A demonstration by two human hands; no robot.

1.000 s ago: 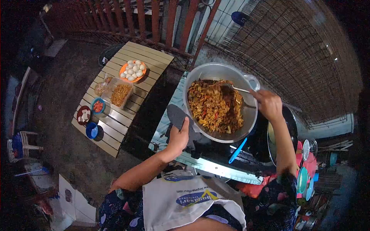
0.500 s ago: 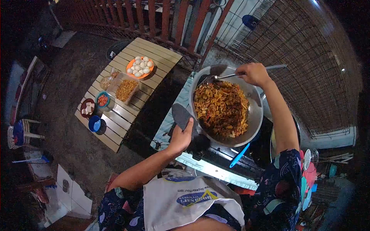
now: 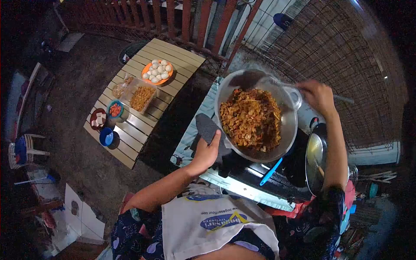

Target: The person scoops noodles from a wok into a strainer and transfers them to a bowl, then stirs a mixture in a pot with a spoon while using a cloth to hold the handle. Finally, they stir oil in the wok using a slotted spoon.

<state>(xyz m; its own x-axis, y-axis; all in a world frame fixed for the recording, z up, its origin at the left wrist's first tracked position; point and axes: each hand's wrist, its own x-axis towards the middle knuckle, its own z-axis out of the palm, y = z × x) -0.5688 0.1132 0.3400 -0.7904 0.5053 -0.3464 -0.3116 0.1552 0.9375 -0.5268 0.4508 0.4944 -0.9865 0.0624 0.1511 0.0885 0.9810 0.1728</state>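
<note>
A large metal wok [image 3: 289, 115] sits on the stove, filled with a browned, chopped food mixture [image 3: 249, 117]. My left hand [image 3: 206, 154] is closed on a dark grey pot holder [image 3: 206, 128], pressed against the wok's left side; the wok's handle there is hidden. My right hand [image 3: 320, 96] is wrapped round the long handle of a metal spatula [image 3: 342, 99], above the wok's right loop handle [image 3: 297, 98]. The spatula's head is blurred near the wok's far rim.
A blue-handled utensil [image 3: 271, 172] lies by the wok's front. A pan [image 3: 314, 151] with pale contents stands right. On the slatted table [image 3: 173, 54] at left are boiled eggs [image 3: 156, 71] on an orange plate, a plastic box of brown bits [image 3: 142, 99] and small bowls.
My right hand has moved right with the spatula, from over the wok to beyond its right rim. The food has been shifted and heaped differently. My left hand stays by the wok.
</note>
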